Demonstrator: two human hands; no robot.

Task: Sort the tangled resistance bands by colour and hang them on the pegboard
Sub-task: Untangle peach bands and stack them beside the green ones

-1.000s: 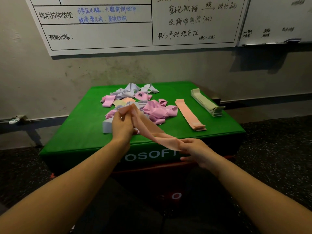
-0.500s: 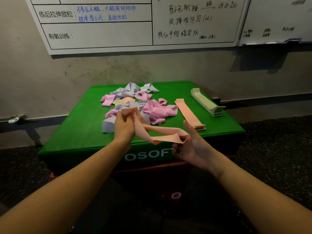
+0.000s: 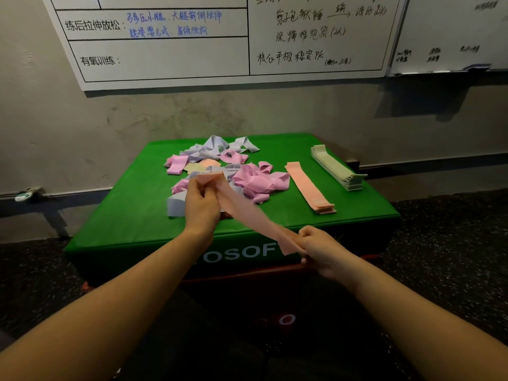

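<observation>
A peach resistance band (image 3: 247,213) is stretched flat between my hands above the front of the green soft box (image 3: 132,215). My left hand (image 3: 202,206) grips its far end near the tangle. My right hand (image 3: 320,247) pinches its near end by the box's front edge. Behind my left hand lies a tangled pile of pink, lilac and pale yellow bands (image 3: 228,171). To its right lies a flat stack of peach bands (image 3: 309,187), and further right a flat stack of pale green bands (image 3: 336,167). No pegboard is in view.
The box stands against a grey wall with a whiteboard (image 3: 220,37) above it and a second board (image 3: 453,31) at the upper right. Dark speckled floor (image 3: 453,257) surrounds the box. A red base shows under the box's front.
My right hand has closed on the band's near end and pulled it out down and to the right. The band went from a twisted loop to a flat strip. My left hand stayed put.
</observation>
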